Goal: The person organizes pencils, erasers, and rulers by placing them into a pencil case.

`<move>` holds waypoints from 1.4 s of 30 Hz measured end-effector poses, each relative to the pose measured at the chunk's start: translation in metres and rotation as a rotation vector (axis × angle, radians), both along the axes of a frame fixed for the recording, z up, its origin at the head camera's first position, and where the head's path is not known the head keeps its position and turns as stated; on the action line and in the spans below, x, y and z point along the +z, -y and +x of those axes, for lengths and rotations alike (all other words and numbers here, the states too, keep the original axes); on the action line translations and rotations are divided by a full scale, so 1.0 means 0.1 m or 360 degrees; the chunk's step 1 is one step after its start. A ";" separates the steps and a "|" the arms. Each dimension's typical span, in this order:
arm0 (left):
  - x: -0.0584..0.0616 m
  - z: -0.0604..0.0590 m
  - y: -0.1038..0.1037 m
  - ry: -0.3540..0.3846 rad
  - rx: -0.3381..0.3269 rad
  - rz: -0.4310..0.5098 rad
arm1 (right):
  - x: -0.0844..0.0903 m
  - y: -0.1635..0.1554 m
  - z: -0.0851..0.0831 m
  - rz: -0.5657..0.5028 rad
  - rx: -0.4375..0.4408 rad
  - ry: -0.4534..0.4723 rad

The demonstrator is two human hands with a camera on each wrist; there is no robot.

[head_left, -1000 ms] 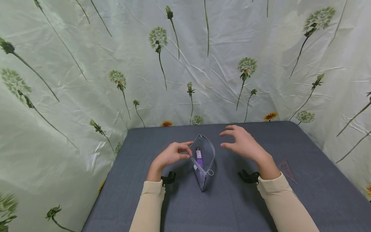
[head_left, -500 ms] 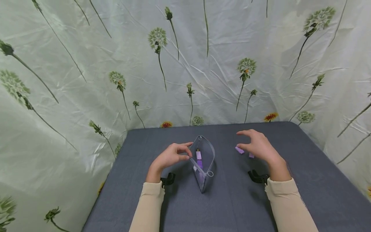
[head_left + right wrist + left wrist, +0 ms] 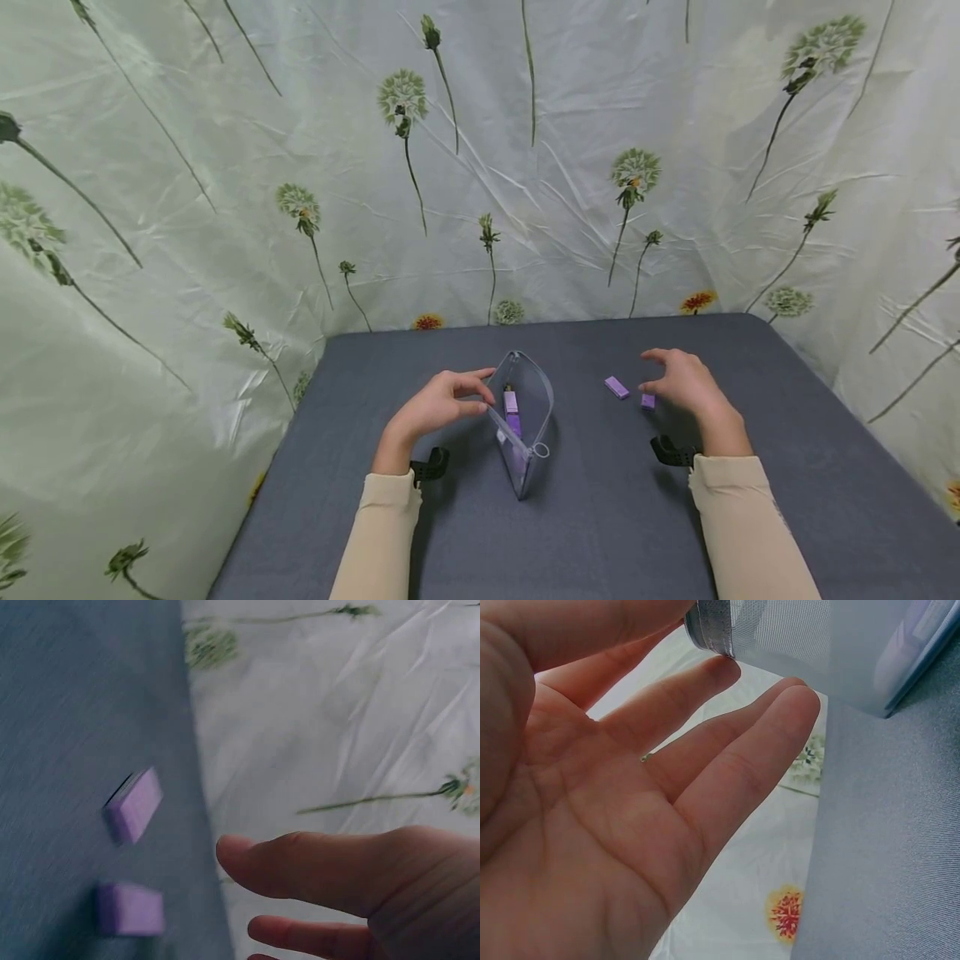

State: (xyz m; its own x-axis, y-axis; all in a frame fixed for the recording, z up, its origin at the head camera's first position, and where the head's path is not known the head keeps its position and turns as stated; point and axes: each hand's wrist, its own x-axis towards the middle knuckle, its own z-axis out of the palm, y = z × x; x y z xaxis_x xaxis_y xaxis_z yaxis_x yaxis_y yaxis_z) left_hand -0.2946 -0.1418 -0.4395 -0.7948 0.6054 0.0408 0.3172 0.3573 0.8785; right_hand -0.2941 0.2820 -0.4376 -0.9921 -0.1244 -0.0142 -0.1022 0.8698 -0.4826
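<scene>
My left hand [image 3: 442,404] pinches the left rim of a grey mesh zip pouch [image 3: 538,392], which stands with its mouth spread wide. Inside lies a slim purple item [image 3: 513,408] with a pale upper part; what it is I cannot tell. In the left wrist view the zip edge of the pouch [image 3: 780,637] sits at the fingertips, the other fingers extended. To the right, my right hand [image 3: 688,385] hovers with thumb and fingers apart, holding nothing. Just left of it, two small purple blocks, one longer [image 3: 617,387] and one stubby [image 3: 648,402], lie on the table.
A dark grey cloth covers the table [image 3: 585,525]. Behind and beside it hangs a pale curtain [image 3: 570,208] printed with dandelions. A ring pull [image 3: 541,450] hangs at the pouch's near end. Each wrist wears a black camera mount [image 3: 431,464].
My right hand has moved right and slightly down, away from the pouch. The two purple blocks have come into view beside it. My left hand keeps its pinch on the pouch rim.
</scene>
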 end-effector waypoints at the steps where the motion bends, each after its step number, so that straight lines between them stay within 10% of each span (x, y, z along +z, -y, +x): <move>1: 0.00 0.00 0.01 0.0002 0.0002 -0.0001 | -0.03 -0.02 -0.02 0.0014 -0.0005 0.0006; 18: 0.00 0.00 0.01 -0.0029 0.0052 -0.0024 | -0.38 -0.19 -0.12 0.0097 0.0009 0.0075; 42: -0.01 0.00 0.01 -0.0011 0.0074 -0.0001 | -0.41 -0.23 -0.11 0.0071 -0.0012 0.0091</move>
State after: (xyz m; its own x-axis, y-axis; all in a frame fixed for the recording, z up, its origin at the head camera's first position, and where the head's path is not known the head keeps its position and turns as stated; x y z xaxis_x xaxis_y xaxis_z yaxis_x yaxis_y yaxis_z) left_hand -0.2943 -0.1427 -0.4402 -0.8217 0.5680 0.0461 0.3066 0.3724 0.8760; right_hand -0.3050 0.3046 -0.4790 -0.9904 -0.1151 -0.0760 -0.0692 0.8911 -0.4485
